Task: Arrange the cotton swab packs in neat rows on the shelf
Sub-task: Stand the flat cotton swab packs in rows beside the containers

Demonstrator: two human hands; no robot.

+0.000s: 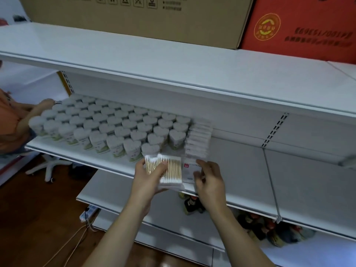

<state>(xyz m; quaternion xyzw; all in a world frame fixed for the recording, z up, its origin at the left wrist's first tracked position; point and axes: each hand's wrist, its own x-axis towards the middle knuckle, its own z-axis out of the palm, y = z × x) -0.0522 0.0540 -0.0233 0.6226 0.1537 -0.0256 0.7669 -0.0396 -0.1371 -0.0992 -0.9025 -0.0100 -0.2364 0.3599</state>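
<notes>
A: White shop shelving, item by item, nearest first. What have you got in hand?

B: Your left hand (152, 176) grips swab packs (169, 171), thumb over the top, fingers curled beneath; two show, perhaps more under them. Your right hand (209, 180) pinches one flat pack (189, 170) by its edge, the other fingers loosely bent. Both sit over the shelf (240, 170) front lip.

A: Behind that?

B: One row of packs (198, 139) standing on edge, about ten, running to the back panel. Left of it, heart tubs (107, 124), roughly fifty in five rows. Overhead, one brown carton (134, 20) and one red carton (300, 29). Below, bottles (269, 230), too jumbled to count.

A: Risks?

B: The slick wrap likely lets the left-hand packs fan out and drop. Pushing the new pack in hard could topple the row, or nudge the nearest tub.
</notes>
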